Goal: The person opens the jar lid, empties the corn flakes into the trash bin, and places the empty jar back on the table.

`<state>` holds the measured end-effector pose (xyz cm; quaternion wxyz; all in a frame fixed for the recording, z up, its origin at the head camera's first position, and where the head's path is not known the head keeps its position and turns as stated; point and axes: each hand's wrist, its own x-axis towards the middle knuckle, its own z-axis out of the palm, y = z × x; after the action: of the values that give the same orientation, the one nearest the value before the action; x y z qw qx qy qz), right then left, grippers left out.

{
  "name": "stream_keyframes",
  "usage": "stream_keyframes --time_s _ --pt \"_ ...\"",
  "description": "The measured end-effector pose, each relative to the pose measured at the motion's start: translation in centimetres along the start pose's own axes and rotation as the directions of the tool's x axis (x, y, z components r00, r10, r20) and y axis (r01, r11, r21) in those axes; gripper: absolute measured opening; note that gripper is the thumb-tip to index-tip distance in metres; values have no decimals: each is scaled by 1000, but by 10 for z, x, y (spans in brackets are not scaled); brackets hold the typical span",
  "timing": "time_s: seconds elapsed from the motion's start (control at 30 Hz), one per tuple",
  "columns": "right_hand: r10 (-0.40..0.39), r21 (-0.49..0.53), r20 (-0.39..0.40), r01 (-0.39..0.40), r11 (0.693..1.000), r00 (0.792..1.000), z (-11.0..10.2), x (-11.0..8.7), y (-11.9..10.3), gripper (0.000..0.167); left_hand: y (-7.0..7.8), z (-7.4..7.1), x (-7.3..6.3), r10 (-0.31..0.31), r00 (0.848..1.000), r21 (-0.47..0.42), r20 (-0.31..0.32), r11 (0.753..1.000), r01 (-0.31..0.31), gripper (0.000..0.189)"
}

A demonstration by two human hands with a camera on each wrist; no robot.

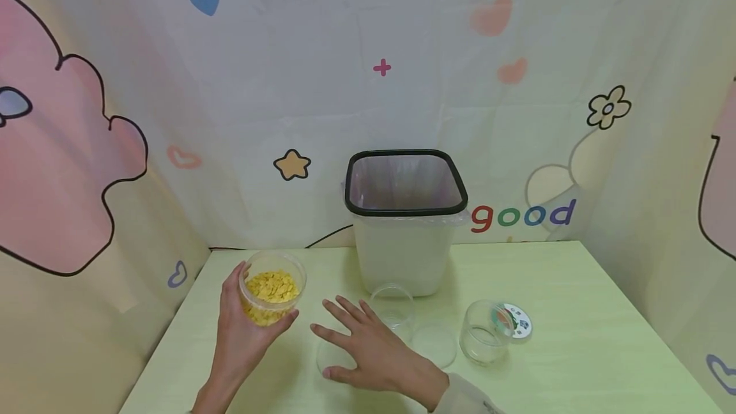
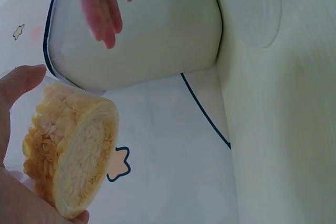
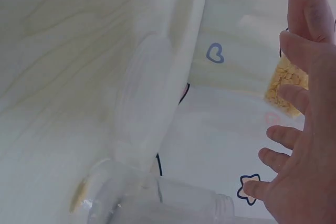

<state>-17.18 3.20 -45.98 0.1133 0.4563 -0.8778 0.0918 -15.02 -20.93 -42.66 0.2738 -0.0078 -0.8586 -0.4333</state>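
Observation:
My left hand (image 1: 244,324) grips a clear round plastic tub (image 2: 107,108) partly filled with yellow flakes (image 1: 273,287), raised above the left part of the table. In the left wrist view the tub is tilted, its base facing the camera. My right hand (image 1: 368,350) is spread with fingers apart and holds nothing. It hovers over a clear disc-like lid (image 1: 329,363), which it partly hides. Just beyond its fingers stands a clear empty tub (image 1: 397,296), also seen low in the right wrist view. A second clear lid (image 1: 439,345) lies right of that hand.
A pale bin (image 1: 402,254) with a black rim and a plastic liner stands at the table's back. To the right sits a clear jar (image 1: 482,345), beside a round printed white disc (image 1: 521,323). Printed cloth (image 1: 259,82) hangs behind the pale green table (image 1: 575,350).

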Motion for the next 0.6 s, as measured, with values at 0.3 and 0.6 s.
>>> stream_keyframes --time_s 0.3,0.6 --pt "23 -23 -75 -25 999 997 -25 -10 4 65 7 5 6 33 999 -32 -8 999 -33 118" --pt "52 -19 -121 -55 998 991 -45 -18 9 66 16 12 13 71 998 -29 -1 997 -71 119"
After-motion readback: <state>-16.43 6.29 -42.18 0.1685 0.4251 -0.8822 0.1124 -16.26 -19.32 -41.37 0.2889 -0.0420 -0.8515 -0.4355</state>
